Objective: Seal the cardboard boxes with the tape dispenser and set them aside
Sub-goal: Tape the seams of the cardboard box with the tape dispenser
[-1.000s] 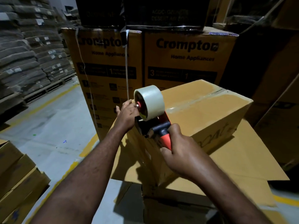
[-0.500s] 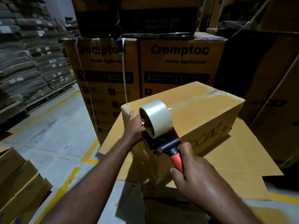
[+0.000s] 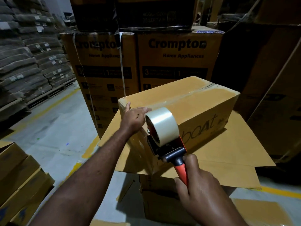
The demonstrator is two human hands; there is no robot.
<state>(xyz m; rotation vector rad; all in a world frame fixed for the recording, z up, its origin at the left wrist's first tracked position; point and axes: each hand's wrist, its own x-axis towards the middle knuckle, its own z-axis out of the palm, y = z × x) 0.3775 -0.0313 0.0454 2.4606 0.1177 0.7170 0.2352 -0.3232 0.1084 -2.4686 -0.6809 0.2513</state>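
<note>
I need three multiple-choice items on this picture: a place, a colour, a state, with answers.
1. The left hand lies: A. on the boat box B. on a ladder C. in a pocket
2. The handle of the tape dispenser is: A. blue B. orange-red C. green
3. The right hand is: A. hanging open B. holding a knife C. gripping the handle
Answers: 1 A, fingers flat on the box's near top edge; 2 B, orange-red shows above the fist; 3 C, fingers curl round it.

The matt brown cardboard box point(image 3: 187, 105) carries glossy clear tape; the tape dispenser point(image 3: 164, 141) has a smooth orange plastic handle.
</note>
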